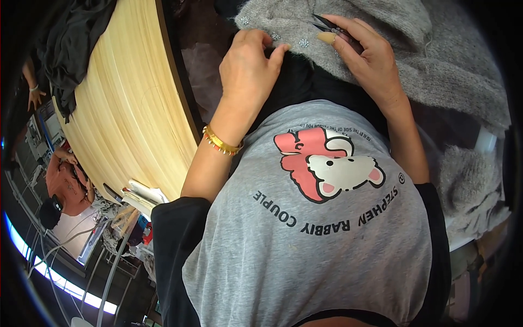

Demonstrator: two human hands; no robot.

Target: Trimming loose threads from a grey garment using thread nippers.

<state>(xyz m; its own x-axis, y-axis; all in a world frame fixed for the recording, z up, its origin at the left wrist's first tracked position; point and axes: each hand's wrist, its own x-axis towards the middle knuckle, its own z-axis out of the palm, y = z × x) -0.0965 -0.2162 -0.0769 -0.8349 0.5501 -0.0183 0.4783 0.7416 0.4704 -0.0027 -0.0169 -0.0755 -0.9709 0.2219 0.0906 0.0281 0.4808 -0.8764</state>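
Observation:
A fuzzy grey knitted garment (436, 60) with small sparkly flower beads (303, 43) lies across my lap at the top of the view. My left hand (248, 65), with a gold bracelet on the wrist, pinches the garment's lower edge with bent fingers. My right hand (365, 54) holds small dark thread snips (327, 24) between thumb and fingers, their tips just above the knit near a bead. Dark fabric lies under both hands.
A pale wooden tabletop (131, 103) with a dark edge runs along my left, with black cloth (71, 38) heaped at its far end. More grey knitwear (468, 185) is piled at my right. Another person (65, 185) sits at a sewing machine at lower left.

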